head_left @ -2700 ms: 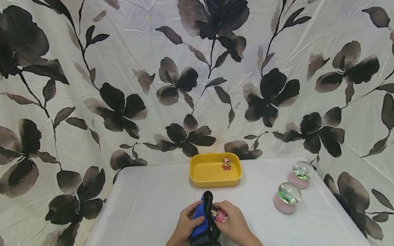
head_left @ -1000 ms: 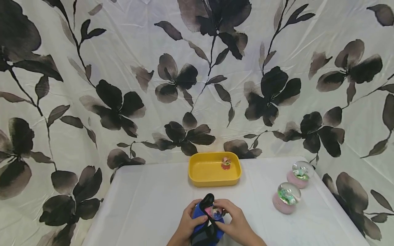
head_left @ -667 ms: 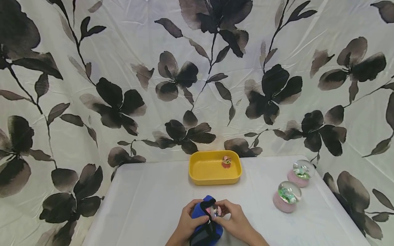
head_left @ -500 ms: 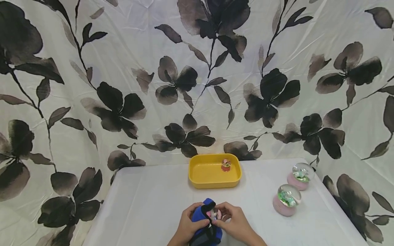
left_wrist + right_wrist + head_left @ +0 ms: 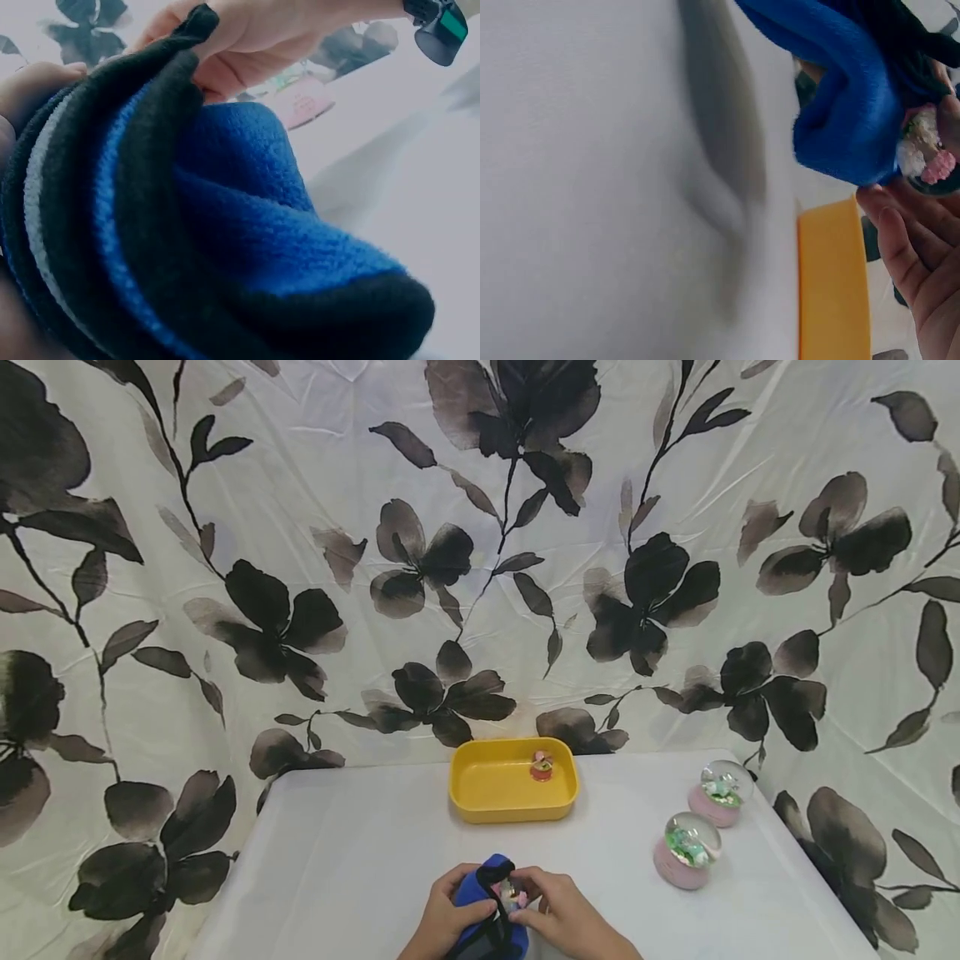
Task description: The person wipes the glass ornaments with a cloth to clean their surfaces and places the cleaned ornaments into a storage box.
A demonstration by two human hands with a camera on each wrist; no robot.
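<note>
At the table's near edge, my left hand [image 5: 446,910] grips a folded blue cloth [image 5: 472,887] with black edging. The cloth bunches around the left side of a small snow globe [image 5: 512,893]. My right hand [image 5: 566,914] holds that globe with fingers and thumb. Close up in the right wrist view, pink and white flower shapes show in the globe [image 5: 928,150], pressed against the cloth [image 5: 847,97]. Folds of the cloth [image 5: 232,210] fill the left wrist view and hide the globe there. Part of the globe is covered by the cloth and fingers.
Behind the hands stands a yellow tray [image 5: 513,816] with a small red-based figurine [image 5: 541,766] inside. Two snow globes with pink bases, one nearer [image 5: 686,852] and one farther [image 5: 720,793], stand at the right. A floral curtain [image 5: 480,568] hangs behind the white table [image 5: 337,860].
The cloth has folded over from beside the snow globe to partly around it, and the globe has turned in the fingers. Both hands stay close together. The tray and the other globes have not moved.
</note>
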